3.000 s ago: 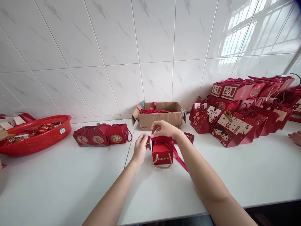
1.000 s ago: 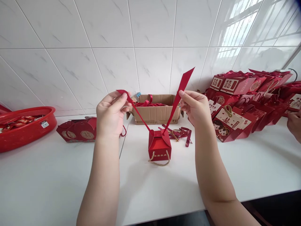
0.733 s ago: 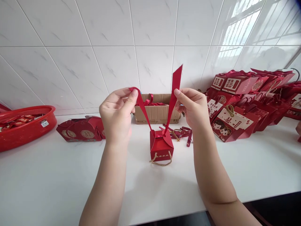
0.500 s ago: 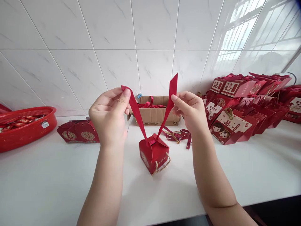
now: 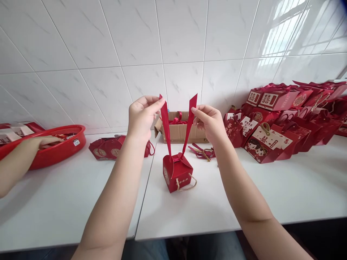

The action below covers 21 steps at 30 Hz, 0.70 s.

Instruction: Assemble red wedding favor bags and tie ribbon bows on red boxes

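A small red gift box (image 5: 179, 175) with a twisted rope handle (image 5: 187, 186) on its front stands on the white table before me. A red ribbon (image 5: 166, 126) comes out of the box's top as two long tails, both held up taut. My left hand (image 5: 145, 113) pinches the left tail near its tip between thumb and fingers. In the same way my right hand (image 5: 207, 121) pinches the right tail, whose slanted end sticks up above the fingers. Both hands are well above the box and do not touch it.
An open cardboard box (image 5: 195, 135) of red ribbon stands behind, with loose ribbons and cords (image 5: 202, 152) before it. Stacked red gift boxes (image 5: 282, 122) fill the right. On the left, another person's hand (image 5: 50, 141) reaches into a red basin (image 5: 81, 133); more red boxes (image 5: 107, 148) lie nearby.
My hands have come closer together, so the ribbon tails stand more upright. The view has shifted left, and another person's arm now shows at the basin.
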Available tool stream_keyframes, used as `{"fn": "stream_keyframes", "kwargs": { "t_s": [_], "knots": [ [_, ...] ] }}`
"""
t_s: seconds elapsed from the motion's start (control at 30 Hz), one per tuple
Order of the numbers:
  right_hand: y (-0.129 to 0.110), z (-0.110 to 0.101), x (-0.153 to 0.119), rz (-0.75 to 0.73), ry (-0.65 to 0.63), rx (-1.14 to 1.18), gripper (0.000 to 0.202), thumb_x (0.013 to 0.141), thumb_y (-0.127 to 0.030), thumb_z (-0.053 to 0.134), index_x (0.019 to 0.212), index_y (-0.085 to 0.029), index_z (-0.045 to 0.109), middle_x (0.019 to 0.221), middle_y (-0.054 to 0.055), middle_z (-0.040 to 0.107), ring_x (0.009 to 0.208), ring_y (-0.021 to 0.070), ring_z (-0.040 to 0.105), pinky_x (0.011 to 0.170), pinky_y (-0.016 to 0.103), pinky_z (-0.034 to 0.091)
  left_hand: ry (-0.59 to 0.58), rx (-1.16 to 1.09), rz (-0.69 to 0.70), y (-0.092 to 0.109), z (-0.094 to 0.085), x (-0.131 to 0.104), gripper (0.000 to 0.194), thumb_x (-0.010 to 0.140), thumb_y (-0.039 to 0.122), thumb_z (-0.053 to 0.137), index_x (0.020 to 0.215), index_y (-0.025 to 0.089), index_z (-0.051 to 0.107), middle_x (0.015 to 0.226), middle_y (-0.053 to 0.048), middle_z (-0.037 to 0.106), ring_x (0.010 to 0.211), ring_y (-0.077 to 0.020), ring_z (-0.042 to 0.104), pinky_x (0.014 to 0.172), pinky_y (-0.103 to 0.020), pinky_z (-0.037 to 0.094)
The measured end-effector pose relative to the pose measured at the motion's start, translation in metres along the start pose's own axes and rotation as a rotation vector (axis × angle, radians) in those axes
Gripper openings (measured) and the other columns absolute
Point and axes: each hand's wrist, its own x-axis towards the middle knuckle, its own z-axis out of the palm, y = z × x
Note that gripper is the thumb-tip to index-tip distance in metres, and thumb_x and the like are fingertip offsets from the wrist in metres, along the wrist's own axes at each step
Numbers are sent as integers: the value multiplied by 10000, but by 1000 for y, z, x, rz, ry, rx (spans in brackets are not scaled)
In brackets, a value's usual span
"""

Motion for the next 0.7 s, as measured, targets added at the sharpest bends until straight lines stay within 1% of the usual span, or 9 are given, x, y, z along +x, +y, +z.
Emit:
{"fn": "stream_keyframes", "kwargs": {
  "t_s": [0.23,0.47,0.7],
  "knots": [
    [-12,-5,-5,7,9,52,297,736,-476,696,738,-201,581,654,-21,542,532,59,508,443,192,332,-74,57,10,6,3,-2,141,656,167,789,665,161,649,683,-13,660,568,-76,567,481,-173,417],
    [-19,-5,-11,32,47,14,303,714,-483,702,746,-198,605,636,-19,544,568,77,544,464,189,358,-52,66,1,5,5,-1,125,676,169,777,693,157,654,714,-35,666,537,-103,586,452,-213,413],
    [-18,-2,-10,67,42,1,316,692,-490,709,723,-189,616,672,-10,585,592,82,550,501,190,386,-30,68,29,7,6,-2,124,680,173,767,669,158,645,704,-22,652,529,-86,569,437,-190,410]
  ]
}}
